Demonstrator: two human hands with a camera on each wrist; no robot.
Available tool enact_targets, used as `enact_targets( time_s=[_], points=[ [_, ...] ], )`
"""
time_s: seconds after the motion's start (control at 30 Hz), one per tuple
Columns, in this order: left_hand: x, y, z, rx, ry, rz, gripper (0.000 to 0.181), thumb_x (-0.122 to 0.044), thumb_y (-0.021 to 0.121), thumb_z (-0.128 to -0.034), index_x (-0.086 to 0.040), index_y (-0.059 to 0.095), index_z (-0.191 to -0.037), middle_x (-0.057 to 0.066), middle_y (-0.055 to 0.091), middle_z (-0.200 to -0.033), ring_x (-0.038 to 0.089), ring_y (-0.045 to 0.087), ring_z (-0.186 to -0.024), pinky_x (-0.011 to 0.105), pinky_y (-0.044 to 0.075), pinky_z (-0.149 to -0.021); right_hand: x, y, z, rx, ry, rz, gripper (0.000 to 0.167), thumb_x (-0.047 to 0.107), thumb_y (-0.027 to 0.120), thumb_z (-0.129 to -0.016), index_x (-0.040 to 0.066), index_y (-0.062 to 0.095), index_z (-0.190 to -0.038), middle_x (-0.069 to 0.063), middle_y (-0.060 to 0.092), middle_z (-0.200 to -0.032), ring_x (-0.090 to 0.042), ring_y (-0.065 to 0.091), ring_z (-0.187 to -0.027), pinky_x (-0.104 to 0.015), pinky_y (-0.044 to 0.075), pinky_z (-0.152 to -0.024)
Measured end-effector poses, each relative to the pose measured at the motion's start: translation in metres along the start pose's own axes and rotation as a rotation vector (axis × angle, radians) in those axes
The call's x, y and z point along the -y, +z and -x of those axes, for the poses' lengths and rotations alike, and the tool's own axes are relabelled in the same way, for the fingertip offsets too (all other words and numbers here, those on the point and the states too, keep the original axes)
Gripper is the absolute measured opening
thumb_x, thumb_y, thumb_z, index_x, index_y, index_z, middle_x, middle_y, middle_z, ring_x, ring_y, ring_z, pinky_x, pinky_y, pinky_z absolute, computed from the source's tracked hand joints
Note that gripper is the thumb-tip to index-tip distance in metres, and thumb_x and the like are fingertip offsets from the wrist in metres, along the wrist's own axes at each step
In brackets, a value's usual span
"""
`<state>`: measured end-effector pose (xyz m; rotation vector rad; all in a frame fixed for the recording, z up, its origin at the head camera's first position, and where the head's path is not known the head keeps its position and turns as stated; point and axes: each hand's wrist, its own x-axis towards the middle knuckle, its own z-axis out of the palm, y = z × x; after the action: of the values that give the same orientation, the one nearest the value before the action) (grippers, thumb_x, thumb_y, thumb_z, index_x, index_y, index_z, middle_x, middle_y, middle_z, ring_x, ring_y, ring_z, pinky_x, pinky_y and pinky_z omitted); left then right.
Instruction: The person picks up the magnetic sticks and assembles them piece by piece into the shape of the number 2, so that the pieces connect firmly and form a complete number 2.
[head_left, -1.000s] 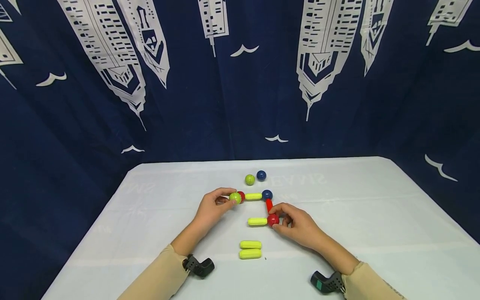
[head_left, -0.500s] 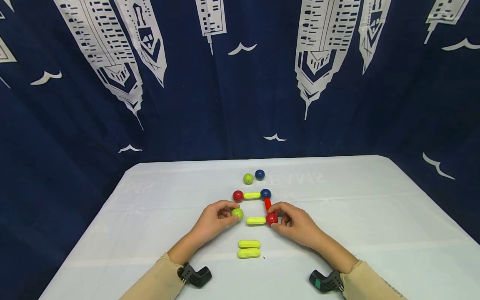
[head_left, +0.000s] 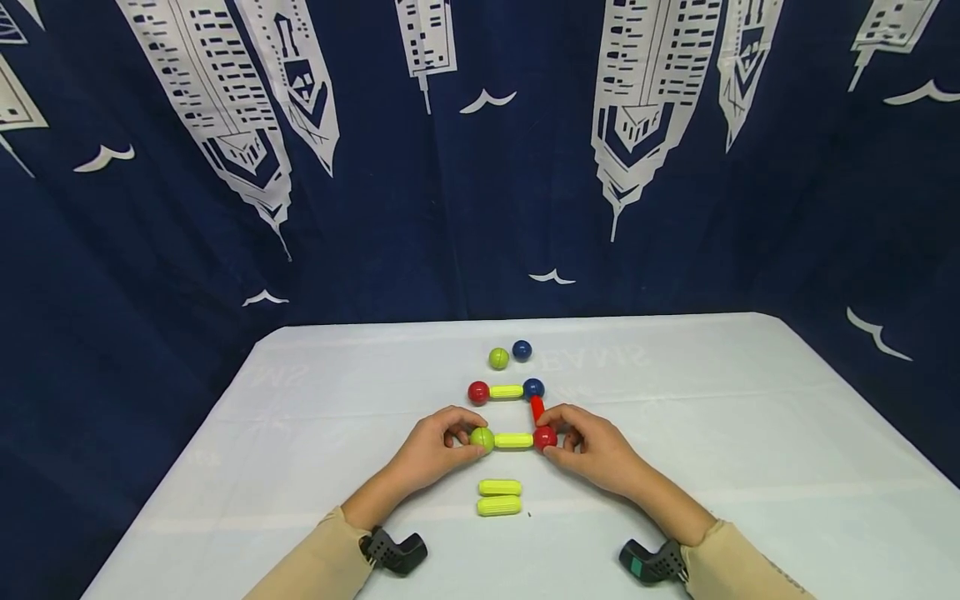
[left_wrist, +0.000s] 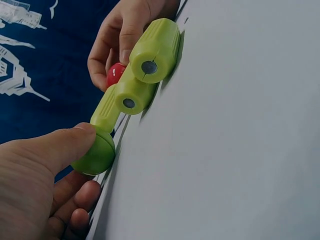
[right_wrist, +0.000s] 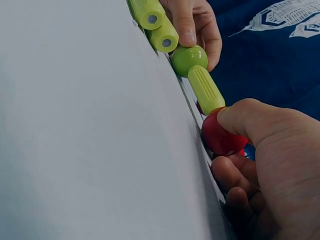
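My left hand (head_left: 438, 446) pinches a green ball (left_wrist: 98, 156) between thumb and fingers. The ball touches the left end of a yellow-green magnetic rod (head_left: 513, 440). At the rod's other end sits a red ball (right_wrist: 223, 134), which my right hand (head_left: 596, 446) pinches. From that red ball a red rod (head_left: 537, 408) runs back to a blue ball (head_left: 533, 388). Another yellow-green rod (head_left: 506, 391) leads left from the blue ball to a second red ball (head_left: 478, 392).
Two loose yellow-green rods (head_left: 499, 497) lie side by side in front of the hands on the white table (head_left: 720, 400). Behind the joined pieces rest a loose green ball (head_left: 498, 358) and a blue ball (head_left: 522, 350). A dark blue patterned cloth (head_left: 450, 208) hangs beyond the table.
My left hand has brought the green ball from beside the far red ball toward me, onto the free end of the near rod. The right hand has stayed on its red ball.
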<state>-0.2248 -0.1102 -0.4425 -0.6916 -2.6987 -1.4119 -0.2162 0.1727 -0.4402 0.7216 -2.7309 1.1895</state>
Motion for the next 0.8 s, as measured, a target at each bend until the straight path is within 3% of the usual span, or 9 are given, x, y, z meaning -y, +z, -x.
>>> enact_targets(
  time_s=[0.8],
  points=[
    [-0.0011, 0.0012, -0.0009, 0.001, 0.021, -0.025, 0.029, -0.016, 0.080, -0.0843, -0.018, 0.071, -0.112, -0.004, 0.066, -0.094, 0.007, 0.056, -0.080, 0.018, 0.043, -0.067, -0.0010, 0.0005, 0.0001, -0.010, 0.016, -0.005, 0.034, 0.016, 0.078, -0.086, 0.026, 0.065, -0.115, 0.009, 0.064, -0.098, -0.006, 0.053, -0.073, -0.020, 0.046, -0.063]
  ],
)
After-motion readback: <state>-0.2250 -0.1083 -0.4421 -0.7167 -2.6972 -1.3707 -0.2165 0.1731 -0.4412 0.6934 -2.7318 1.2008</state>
